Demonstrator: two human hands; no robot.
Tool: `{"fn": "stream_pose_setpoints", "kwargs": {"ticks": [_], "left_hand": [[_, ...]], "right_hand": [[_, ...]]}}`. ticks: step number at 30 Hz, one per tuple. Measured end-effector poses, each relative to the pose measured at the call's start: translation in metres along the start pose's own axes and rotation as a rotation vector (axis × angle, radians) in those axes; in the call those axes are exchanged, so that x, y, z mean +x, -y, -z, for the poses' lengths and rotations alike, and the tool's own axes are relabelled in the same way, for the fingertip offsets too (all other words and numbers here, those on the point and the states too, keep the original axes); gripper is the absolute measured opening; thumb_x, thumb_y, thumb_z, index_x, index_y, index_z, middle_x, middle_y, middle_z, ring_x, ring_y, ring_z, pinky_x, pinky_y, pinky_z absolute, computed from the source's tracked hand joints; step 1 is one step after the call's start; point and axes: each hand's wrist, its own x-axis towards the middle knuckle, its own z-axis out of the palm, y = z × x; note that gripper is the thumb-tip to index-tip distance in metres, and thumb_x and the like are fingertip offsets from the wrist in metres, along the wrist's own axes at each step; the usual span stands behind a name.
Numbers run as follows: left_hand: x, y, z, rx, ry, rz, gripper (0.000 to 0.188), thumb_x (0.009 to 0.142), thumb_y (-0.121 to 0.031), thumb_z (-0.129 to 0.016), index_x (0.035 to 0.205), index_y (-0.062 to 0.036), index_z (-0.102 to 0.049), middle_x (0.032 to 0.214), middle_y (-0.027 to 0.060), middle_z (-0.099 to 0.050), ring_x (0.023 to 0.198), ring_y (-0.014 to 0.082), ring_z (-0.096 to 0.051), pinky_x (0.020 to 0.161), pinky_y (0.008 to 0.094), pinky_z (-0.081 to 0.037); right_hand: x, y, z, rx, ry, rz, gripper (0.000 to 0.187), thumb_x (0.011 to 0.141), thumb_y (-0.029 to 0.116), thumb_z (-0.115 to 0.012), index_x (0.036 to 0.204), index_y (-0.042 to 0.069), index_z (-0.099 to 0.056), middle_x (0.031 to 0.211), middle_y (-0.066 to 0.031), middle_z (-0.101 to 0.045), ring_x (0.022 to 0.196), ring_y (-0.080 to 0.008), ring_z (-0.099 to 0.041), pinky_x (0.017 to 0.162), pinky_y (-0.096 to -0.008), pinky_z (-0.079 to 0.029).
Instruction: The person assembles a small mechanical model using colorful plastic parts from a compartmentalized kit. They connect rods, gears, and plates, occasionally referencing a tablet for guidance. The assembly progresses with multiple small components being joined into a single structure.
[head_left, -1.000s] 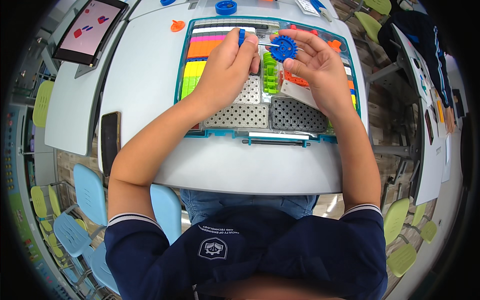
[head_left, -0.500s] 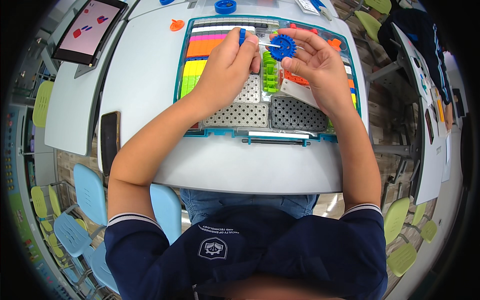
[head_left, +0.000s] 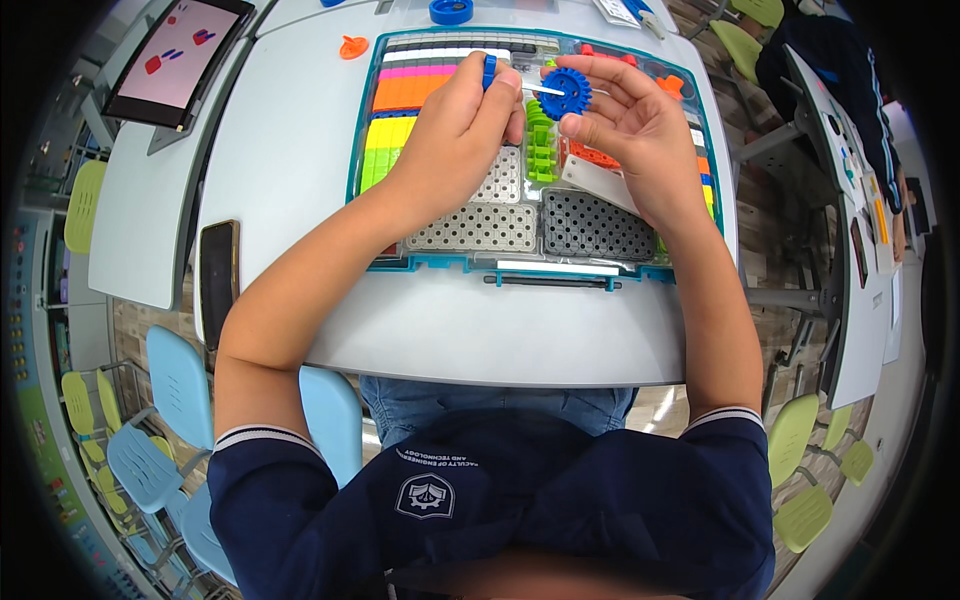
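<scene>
Over an open parts case [head_left: 352, 150] with a teal rim, my left hand [head_left: 462, 125] is closed on a thin pale axle [head_left: 535, 87]. A blue part [head_left: 489, 72] sticks up between its thumb and fingers; its full shape is hidden. The axle's far end meets the face of a toothed blue gear [head_left: 566, 94]. My right hand [head_left: 635, 125] holds that gear by its edge, thumb below and fingers curved behind. Beneath the hands lie green pieces [head_left: 541, 155], red pieces [head_left: 592, 154] and a pale flat strip [head_left: 600, 184].
Coloured beams [head_left: 390, 150] and perforated grey plates [head_left: 470, 230] fill the case. A phone [head_left: 219, 285] lies at the table's left edge. An orange piece [head_left: 353, 47] and a blue ring [head_left: 451, 11] sit beyond the case. A tablet [head_left: 178, 62] stands on the left table.
My left hand has shifted very slightly to the right, bringing its blue part a little closer to the gear. The right hand and gear have barely moved.
</scene>
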Motion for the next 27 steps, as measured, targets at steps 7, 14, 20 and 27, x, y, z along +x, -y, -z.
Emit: {"fn": "stream_pose_setpoints", "kwargs": {"ticks": [7, 14, 20, 27], "left_hand": [[0.0003, 0.0007, -0.0006, 0.062, 0.008, -0.047, 0.023, 0.104, -0.030, -0.037, 0.098, -0.0087, -0.044, 0.076, 0.0002, -0.052, 0.061, 0.0041, -0.043, 0.054, 0.0197, -0.037], [0.0001, 0.0003, -0.0006, 0.108, 0.006, -0.069, 0.024, 0.105, -0.029, -0.035, 0.097, -0.0076, -0.044, 0.076, 0.0001, -0.052, 0.062, 0.0046, -0.043, 0.056, 0.0203, -0.038], [0.0001, 0.0003, -0.0008, 0.081, 0.015, -0.088, 0.025, 0.105, -0.030, -0.035, 0.098, -0.0077, -0.043, 0.078, 0.0001, -0.051, 0.062, 0.0044, -0.042, 0.056, 0.0196, -0.037], [0.0005, 0.0001, 0.0006, 0.036, 0.049, -0.078, 0.026, 0.105, -0.032, -0.035, 0.098, -0.0085, -0.042, 0.079, -0.0001, -0.051, 0.062, 0.0041, -0.042, 0.054, 0.0190, -0.036]], "right_hand": [[-0.0007, 0.0001, 0.0008, -0.038, -0.006, -0.001, 0.047, 0.075, -0.003, -0.075, 0.119, -0.002, -0.058, 0.109, -0.0135, -0.066, 0.102, -0.0185, -0.064, 0.094, -0.0310, -0.052], [-0.0007, 0.0000, 0.0015, -0.110, -0.024, 0.021, 0.046, 0.075, 0.003, -0.078, 0.118, -0.001, -0.062, 0.104, -0.0142, -0.068, 0.098, -0.0186, -0.066, 0.092, -0.0307, -0.053], [-0.0005, -0.0011, 0.0029, -0.142, -0.016, 0.032, 0.043, 0.080, 0.010, -0.076, 0.119, 0.000, -0.063, 0.100, -0.0121, -0.069, 0.094, -0.0167, -0.067, 0.088, -0.0282, -0.053], [-0.0005, -0.0024, 0.0054, -0.084, 0.054, -0.042, 0.041, 0.087, 0.016, -0.071, 0.123, -0.001, -0.061, 0.097, -0.0090, -0.069, 0.087, -0.0138, -0.067, 0.081, -0.0257, -0.053]]}}
